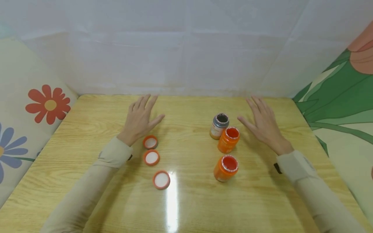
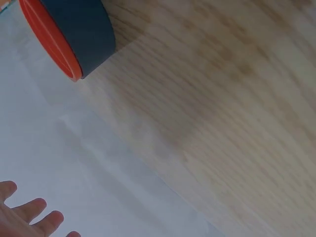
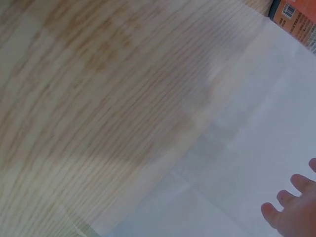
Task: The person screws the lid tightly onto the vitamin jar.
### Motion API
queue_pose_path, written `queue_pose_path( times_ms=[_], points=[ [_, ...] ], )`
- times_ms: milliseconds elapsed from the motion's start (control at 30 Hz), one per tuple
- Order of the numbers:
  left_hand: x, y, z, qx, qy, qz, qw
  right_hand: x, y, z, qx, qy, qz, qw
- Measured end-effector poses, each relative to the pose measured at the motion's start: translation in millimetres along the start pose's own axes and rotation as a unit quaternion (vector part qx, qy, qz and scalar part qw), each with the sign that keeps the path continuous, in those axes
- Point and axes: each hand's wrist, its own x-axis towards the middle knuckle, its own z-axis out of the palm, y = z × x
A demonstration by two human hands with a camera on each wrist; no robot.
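Note:
My left hand (image 1: pixel 140 119) has its fingers spread and holds nothing, just above a column of three round lids in the head view. The far lid (image 1: pixel 150 142) has a grey side and orange rim; the middle lid (image 1: pixel 151 157) and near lid (image 1: pixel 161 180) are orange with white insides. On the right, my right hand (image 1: pixel 263 124) is likewise spread and holds nothing. Left of it stand three uncapped jars: a grey-topped jar (image 1: pixel 216 129), an orange jar (image 1: pixel 226 144) close against it, and another orange jar (image 1: pixel 223 171) nearer me.
The wood-grain table (image 1: pixel 186 136) meets a white sheet (image 1: pixel 186 64) at its back edge. Flower-patterned panels (image 1: pixel 17 97) rise on the left, and a leaf-patterned panel (image 1: pixel 344 87) on the right. A bright reflection lies on the table's near middle.

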Motion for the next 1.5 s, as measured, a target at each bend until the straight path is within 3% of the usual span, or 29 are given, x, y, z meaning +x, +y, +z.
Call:
queue_pose_path(
  times_ms=[533,833,1133,1500],
  points=[
    [-13.9,-0.9,-6.8,-0.078,-0.036,-0.005,0.9963,-14,-3,-5.3,0.034,-0.011,-0.007,0.999],
    [-19.8,0.4,-8.9,-0.085,-0.063,-0.008,0.9943,-24,-7,-7.7,0.051,-0.046,0.017,0.997],
    [-26.7,3.5,-14.0,-0.097,-0.075,-0.012,0.9924,-33,-12,-10.5,0.059,-0.052,0.029,0.996],
    [-32.8,5.9,-15.6,-0.109,-0.101,-0.021,0.9887,-44,-17,-12.3,0.068,-0.034,0.003,0.997]
  ],
)
